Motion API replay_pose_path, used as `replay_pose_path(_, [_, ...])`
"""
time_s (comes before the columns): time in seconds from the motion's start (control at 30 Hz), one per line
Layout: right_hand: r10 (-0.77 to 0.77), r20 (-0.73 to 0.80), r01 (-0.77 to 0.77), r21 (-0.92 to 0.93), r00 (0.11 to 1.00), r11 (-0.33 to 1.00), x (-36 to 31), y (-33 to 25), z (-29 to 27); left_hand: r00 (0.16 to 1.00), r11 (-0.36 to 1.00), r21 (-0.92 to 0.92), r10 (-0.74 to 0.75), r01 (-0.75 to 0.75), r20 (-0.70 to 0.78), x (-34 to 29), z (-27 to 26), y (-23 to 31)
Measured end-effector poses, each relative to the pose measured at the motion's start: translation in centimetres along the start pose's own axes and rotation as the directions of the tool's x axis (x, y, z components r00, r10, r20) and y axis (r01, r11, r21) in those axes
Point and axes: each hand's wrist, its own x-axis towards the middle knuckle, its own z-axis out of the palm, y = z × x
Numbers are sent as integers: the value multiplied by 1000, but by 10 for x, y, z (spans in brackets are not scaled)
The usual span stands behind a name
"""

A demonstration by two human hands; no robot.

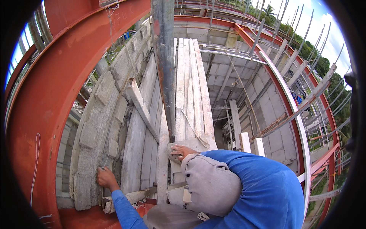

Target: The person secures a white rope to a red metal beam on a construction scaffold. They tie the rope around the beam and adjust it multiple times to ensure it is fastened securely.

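Neither of my own hands shows. A co-worker in a blue long-sleeved top (267,183) and a grey cloth head covering (211,181) crouches close in front, bent toward the left. The co-worker's right hand (183,150) lies on the end of a pale, rough board (207,144). At the lower left, a blue-sleeved hand (107,178), seemingly the same person's, has its fingers closed against a rough, grey, mortar-crusted plank (88,168). What those fingers hold, if anything, is too small to make out. A grey-clothed knee (171,216) shows at the lower edge.
A large red steel beam (38,152) curves along the left. A grey metal post (163,68) stands beside several long whitish planks (190,84) spanning a deep drop between grey block walls (278,133). A thin bent rod (192,128) lies on the planks. Rebar (305,34) rises at the right.
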Motion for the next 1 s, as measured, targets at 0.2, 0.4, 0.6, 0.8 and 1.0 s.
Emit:
replay_pose_path(0.2, [-7, -12, 7, -25, 1000, 1000, 3, 8, 7, 997, 1000, 10, 12, -11, -75, -2, 5, -4])
replay_pose_path(0.4, [-52, -37, 50, -56, 998, 997, 6, 30, 17, 997, 1000, 28, 12, -10, -73, -1, 7, -2])
replay_pose_path(0.6, [7, -8, -8, -78, 1000, 997, 4, 16, 12, 996, 999, 30, 28, -25, -89, 4, 20, -9])
replay_pose_path(0.8, [62, -10, -62, -15, 998, 998, 3, 9, 7, 998, 997, 75, 21, -16, -63, 3, 18, -5])
replay_pose_path(1.0, [46, -11, -47, -42, 999, 998, 3, 10, 2, 998, 997, 74, 26, -21, -64, 2, 14, -3])
